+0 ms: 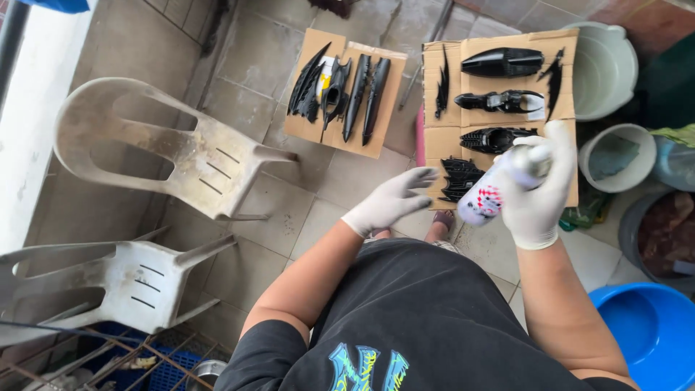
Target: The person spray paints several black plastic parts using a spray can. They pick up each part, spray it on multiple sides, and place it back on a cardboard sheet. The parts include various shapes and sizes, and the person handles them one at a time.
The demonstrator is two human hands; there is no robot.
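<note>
Two white-gloved hands: the right hand (pixel 539 190) grips a white cylindrical spray can (pixel 499 187); the left hand (pixel 391 201) hangs open, above glossy black plastic parts (pixel 499 101) on flat brown cardboard (pixel 470 51).

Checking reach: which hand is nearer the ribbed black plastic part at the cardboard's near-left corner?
Left. The left hand has fingertips just beside the ribbed black part; the right hand holds a spray can further right.

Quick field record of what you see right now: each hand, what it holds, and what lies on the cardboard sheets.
right hand: gloved, gripping a spray can
left hand: gloved, open, holding nothing
right cardboard: black plastic parts laid out on it, under the can
left cardboard: more long black parts
left of the person: two white plastic chairs
far right: buckets, blue basin
</note>
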